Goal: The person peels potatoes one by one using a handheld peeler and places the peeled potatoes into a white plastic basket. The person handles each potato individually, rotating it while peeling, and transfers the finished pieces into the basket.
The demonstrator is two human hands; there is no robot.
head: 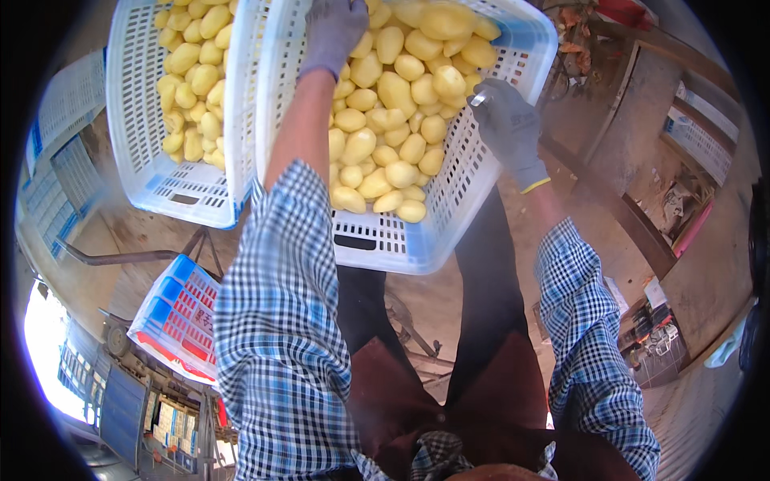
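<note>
Two white-and-blue plastic crates of peeled potatoes stand side by side. The nearer crate [415,260] is before me, the other crate [144,186] to its left. My left hand [334,36], in a grey-purple glove, is at the top of the view over the left side of the peeled potatoes [385,138]; its fingertips are partly cut off, so its hold cannot be told. My right hand [508,129], in a grey glove with a yellow cuff edge, is at the crate's right wall. Its fingers are closed round a small shiny metal tool [479,98], mostly hidden.
A red, white and blue plastic crate [180,312] lies lower left, near a metal bar handle [120,258]. More crates [66,162] are stacked at the far left. Wooden boards and a frame [631,210] are at the right, with a small machine [652,337] beyond my right sleeve.
</note>
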